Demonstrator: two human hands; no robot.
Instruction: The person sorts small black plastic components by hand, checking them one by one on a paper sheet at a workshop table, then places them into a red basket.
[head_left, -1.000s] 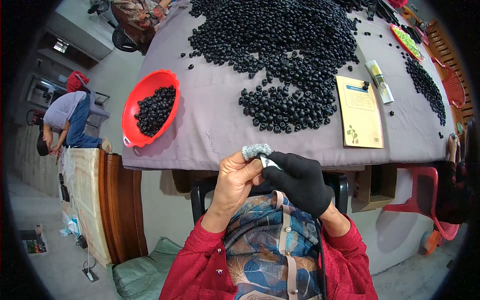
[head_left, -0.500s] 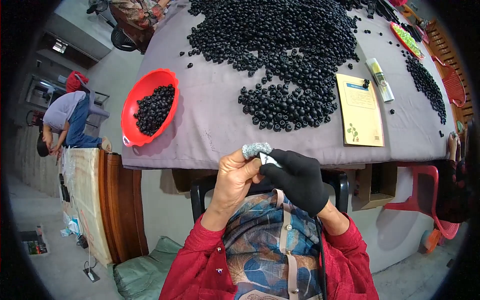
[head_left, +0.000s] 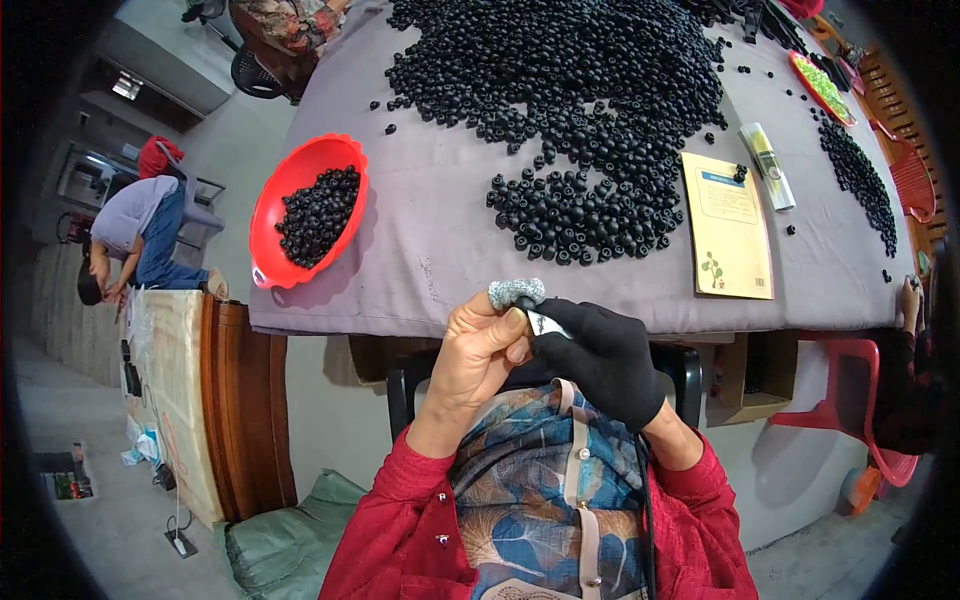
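My left hand (head_left: 478,345) is bare except for a speckled grey cover (head_left: 516,291) on its index finger. Thumb and finger pinch a small dark piece (head_left: 525,303), mostly hidden, that resembles the black beads on the table. Pressed up against those fingertips is my right hand (head_left: 605,358), in a black glove with its fingers closed. A small white piece (head_left: 545,325) with dark marks sticks out between its gloved thumb and finger. Both hands meet just off the table's near edge, above my lap. Beyond them lies a large heap of small black beads (head_left: 585,215).
A red scalloped basin (head_left: 263,225) of black beads stands at left on the grey tablecloth (head_left: 430,200). To the right lie a yellow booklet (head_left: 735,240), a white tube (head_left: 768,168) and a tray of green bits (head_left: 822,88). Another person (head_left: 145,225) bends over at far left.
The view has shifted slightly, so the table sits a little farther right. My hands stay together, and the dark piece at the fingertips now shows more.
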